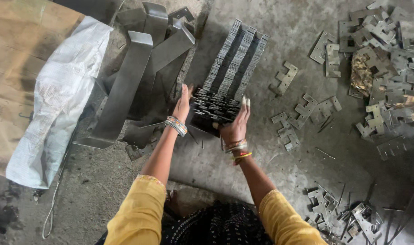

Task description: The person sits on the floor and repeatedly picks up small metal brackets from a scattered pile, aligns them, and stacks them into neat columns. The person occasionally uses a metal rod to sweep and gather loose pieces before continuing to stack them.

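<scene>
A rough grey concrete floor (243, 163), stained and dusty, carries everything. Near its middle lie tight rows of thin notched grey metal plates stacked on edge (234, 63). To their left rest long bent grey steel strips (125, 86), overlapping one another, and beside those a white woven plastic sack (57, 100) lying partly over a flat sheet of brown cardboard (12, 54). Loose notched metal plates (293, 118) lie scattered singly to the right of the rows — further right they thicken into a large heap of the same flat stampings (388, 59). A smaller cluster of plates and thin metal slivers (338, 213) sits at the lower right.
</scene>
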